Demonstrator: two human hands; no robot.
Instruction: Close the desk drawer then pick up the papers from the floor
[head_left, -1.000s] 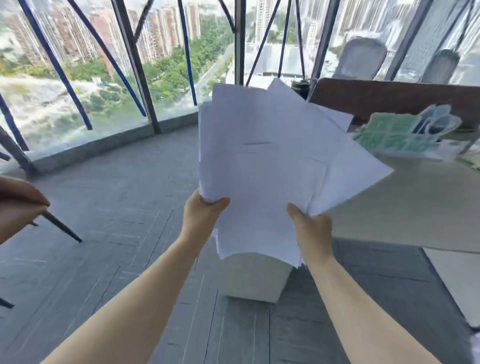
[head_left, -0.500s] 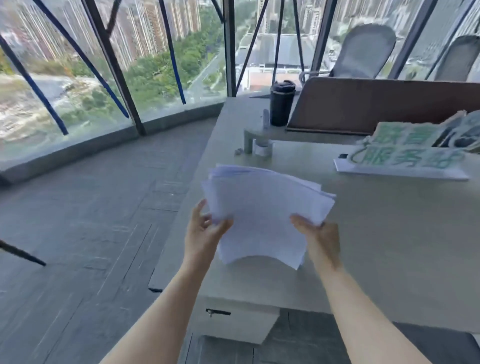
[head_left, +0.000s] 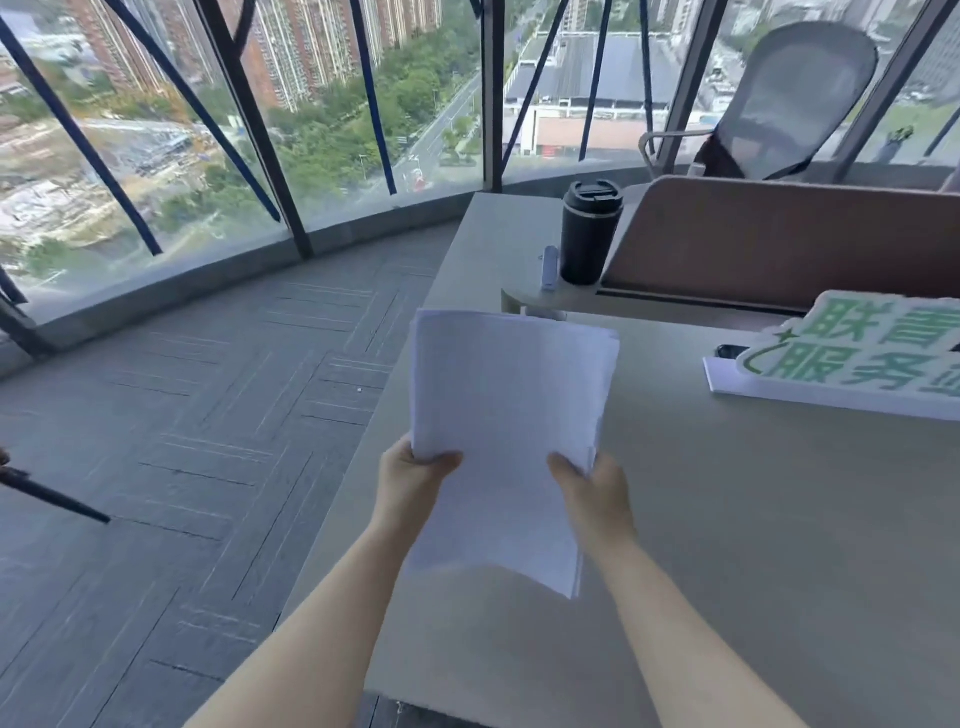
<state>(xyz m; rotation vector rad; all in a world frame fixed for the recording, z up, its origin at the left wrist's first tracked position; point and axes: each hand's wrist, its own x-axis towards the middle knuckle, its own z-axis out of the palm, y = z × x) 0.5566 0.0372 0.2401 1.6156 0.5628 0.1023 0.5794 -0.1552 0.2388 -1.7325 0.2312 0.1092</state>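
With the papers (head_left: 511, 415) gathered into one stack above the tabletop (head_left: 753, 519), left hand (head_left: 413, 480) and right hand (head_left: 592, 491) each gripping its near edge, the pickup looks done, and the next move likely calls for lowering it flat.

Bright daylight enters through the floor-to-ceiling glass window wall (head_left: 322, 130) from 10 to 2 o'clock. The matte beige desk top (head_left: 753, 519) is evenly lit; shadows are soft. Wide-angle distortion bends frame edges. Slight overall softness.
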